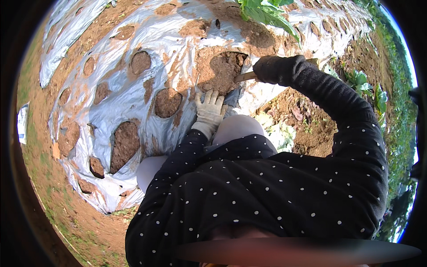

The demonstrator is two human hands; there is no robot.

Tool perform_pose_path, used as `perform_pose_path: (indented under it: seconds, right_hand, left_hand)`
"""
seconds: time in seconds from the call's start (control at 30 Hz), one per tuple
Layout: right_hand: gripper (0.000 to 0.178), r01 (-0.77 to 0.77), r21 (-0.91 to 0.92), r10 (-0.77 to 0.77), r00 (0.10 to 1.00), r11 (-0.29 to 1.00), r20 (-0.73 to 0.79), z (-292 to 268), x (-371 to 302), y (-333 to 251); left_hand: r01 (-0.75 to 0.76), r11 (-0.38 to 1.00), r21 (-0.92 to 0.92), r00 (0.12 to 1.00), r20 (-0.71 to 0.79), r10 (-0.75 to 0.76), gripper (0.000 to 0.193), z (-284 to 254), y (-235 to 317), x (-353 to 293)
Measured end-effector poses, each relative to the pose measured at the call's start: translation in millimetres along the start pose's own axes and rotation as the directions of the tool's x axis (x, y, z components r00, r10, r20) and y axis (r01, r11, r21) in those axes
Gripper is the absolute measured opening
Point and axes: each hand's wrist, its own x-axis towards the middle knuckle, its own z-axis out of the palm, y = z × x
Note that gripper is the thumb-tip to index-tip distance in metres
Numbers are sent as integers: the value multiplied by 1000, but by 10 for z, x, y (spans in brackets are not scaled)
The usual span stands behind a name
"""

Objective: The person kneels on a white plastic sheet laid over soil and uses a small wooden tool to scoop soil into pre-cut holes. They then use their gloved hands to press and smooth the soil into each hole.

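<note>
My left hand, in a cream work glove, lies palm down with its fingers spread. Its fingertips rest on the near edge of a soil-filled hole in the silver plastic sheet. To the right of that hole, my right hand, dark-covered like its sleeve, is closed around a wooden handle. One end of the handle points at the hole's right side; another bit of wood shows beyond the wrist. Whether a blade is attached cannot be seen. Dark, loose soil shows at the hole's far right.
More soil-filled holes dot the sheet to the left and beyond. A leafy green plant stands at the far side. Bare soil with pale leaves lies right of my knee. A white bag-like thing is at the far left.
</note>
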Motion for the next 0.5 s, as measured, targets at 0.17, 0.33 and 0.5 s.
perform_pose_path:
  seconds: [0.17, 0.33, 0.5]
  right_hand:
    - [20, -192, 164, 229, 942, 968, -246, 819, 757, -529]
    - [33, -198, 366, 283, 940, 909, -193, 1270, 854, -414]
    - [33, -173, -29, 169, 980, 984, -109, 694, 552, -159]
  left_hand:
    - [4, 1000, 19, 998, 56, -6, 40, -24, 6, -9]
    - [-16, 1000, -8, 995, 97, 17, 38, -102, -34, 6]
    - [-12, 1000, -29, 1000, 15, 13, 32, -253, -42, -19]
